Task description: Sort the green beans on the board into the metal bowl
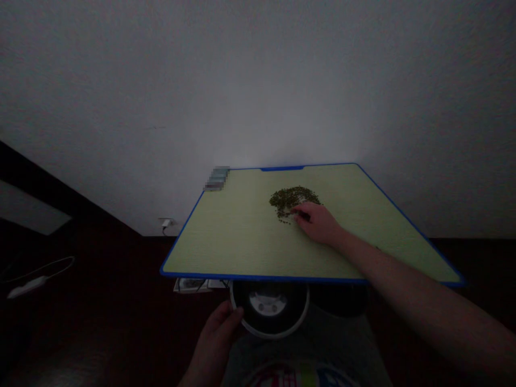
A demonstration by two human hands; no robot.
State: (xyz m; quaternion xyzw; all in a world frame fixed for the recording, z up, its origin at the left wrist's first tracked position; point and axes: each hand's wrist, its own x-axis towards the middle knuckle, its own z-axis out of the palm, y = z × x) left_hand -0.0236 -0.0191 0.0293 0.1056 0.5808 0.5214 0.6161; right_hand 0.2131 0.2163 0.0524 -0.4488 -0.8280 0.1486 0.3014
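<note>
Dark green seeds (293, 200) heaped on blue-edged pale green board (226, 242); right hand (316, 223) curled closed at pile edge; left hand (215, 336) fingers clasping white-rimmed black bowl (282, 314).

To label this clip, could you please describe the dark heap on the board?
On the blue-edged pale green board, look toward the far edge, right of centre. A loose heap of small dark green grains lies there, the one thing the right hand is touching.

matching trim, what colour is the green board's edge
Bright blue rim on the pale green board, best seen in the head view
</note>
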